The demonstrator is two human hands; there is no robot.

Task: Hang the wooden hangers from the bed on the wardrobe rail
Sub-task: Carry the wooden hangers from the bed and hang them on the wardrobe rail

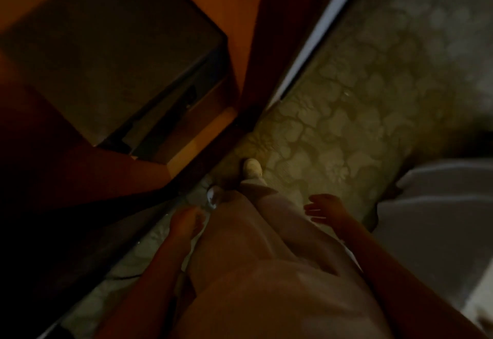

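The view is dark and blurred, looking straight down at my legs in pale trousers and white shoes on a patterned carpet. My left hand hangs by my left thigh with its fingers loosely curled and nothing in it. My right hand is out to the right with fingers spread, holding nothing. The open wooden wardrobe stands at upper left, its dark inside showing. A white corner of the bed lies at the right. No hanger and no rail can be seen.
A dark box-like unit sits inside the wardrobe's lower part. The wardrobe's front edge juts close to my left foot. A white skirting strip runs along the carpet at upper middle.
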